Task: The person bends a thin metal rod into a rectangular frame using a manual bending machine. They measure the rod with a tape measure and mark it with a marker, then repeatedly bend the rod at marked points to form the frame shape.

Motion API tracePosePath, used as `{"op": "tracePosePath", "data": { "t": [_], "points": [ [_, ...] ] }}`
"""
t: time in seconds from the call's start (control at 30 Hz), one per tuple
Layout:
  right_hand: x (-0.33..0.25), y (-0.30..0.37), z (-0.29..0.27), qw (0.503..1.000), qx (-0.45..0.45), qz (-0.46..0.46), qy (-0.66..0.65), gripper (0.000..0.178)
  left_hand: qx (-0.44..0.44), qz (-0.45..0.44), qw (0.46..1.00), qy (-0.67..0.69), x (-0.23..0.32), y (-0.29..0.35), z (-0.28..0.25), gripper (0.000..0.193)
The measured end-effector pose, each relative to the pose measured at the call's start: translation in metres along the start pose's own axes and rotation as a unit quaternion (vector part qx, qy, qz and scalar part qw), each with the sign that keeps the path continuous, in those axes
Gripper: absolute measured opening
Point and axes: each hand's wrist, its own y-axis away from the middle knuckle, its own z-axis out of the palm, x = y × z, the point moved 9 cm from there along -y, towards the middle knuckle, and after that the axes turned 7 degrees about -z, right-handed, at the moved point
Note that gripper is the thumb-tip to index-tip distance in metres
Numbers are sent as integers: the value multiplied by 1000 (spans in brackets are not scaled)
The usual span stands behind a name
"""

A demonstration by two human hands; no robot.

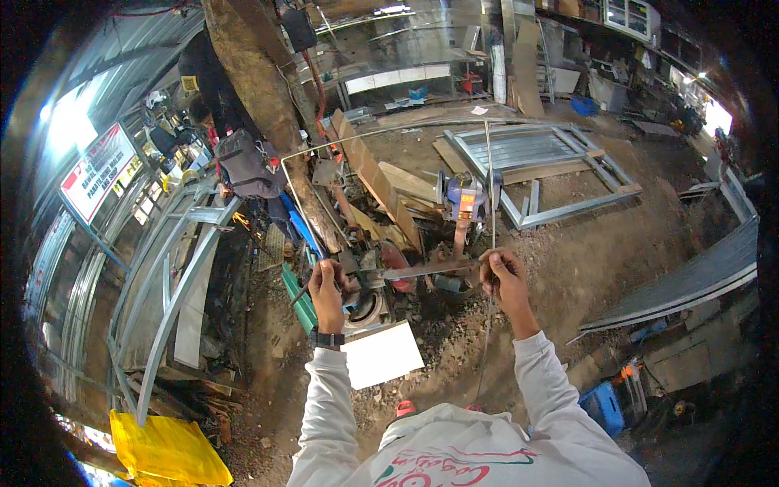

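A thin pale metal rod (pixel 490 187), bent into a wide three-sided frame, stretches out ahead of me. My left hand (pixel 328 290), with a dark band at the wrist, is closed around its left leg. On the other leg my right hand (pixel 506 280) is closed in a pinch, and a thin length hangs below that hand. Between my hands runs a flat metal bar (pixel 426 269); whether it touches my fingers, I cannot tell. Beyond the bar stands a bench grinder (pixel 466 196) on an orange-brown post. Below my left hand lies a white rectangular panel (pixel 383 355).
Wooden planks (pixel 377 183) lean beside a tree trunk (pixel 260 77). A galvanized metal frame (pixel 560 215) lies on the dirt at the far right. Metal framing (pixel 174 312) and a yellow sheet (pixel 166 448) are at left, corrugated sheets (pixel 682 284) and a blue container (pixel 602 408) at right.
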Motion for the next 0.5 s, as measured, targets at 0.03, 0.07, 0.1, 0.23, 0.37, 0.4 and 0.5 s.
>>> {"op": "tracePosePath", "data": {
  "t": [0.03, 0.07, 0.1, 0.23, 0.37, 0.4, 0.5],
  "points": [
    [-5, -1, -1, 1000, 3, -10, 8, 28, -9, 1, 1000, -12, -2, 0, -1, 38],
    [-13, -4, 1, 1000, 4, -18, 14, 28, -16, 4, 1000, -26, -4, 1, -3, 39],
    [-22, -7, 3, 999, 6, -27, 20, 28, -22, -6, 999, -28, -7, 3, -3, 39],
    [-55, -35, 10, 994, 19, -62, -93, 27, -57, -47, 997, -17, -28, 13, 7, 37],
    [-57, -28, 30, 986, 35, -83, -140, 26, -5, -37, 999, 5, -56, 7, 2, 36],
    [-58, -22, 35, 987, 31, -78, -140, 25, 30, -39, 999, -3, -51, 5, 0, 36],
    [-65, -3, 49, 988, 17, -71, -139, 24, 95, 55, 962, -250, -19, 15, 1, 46]
  ]
}}
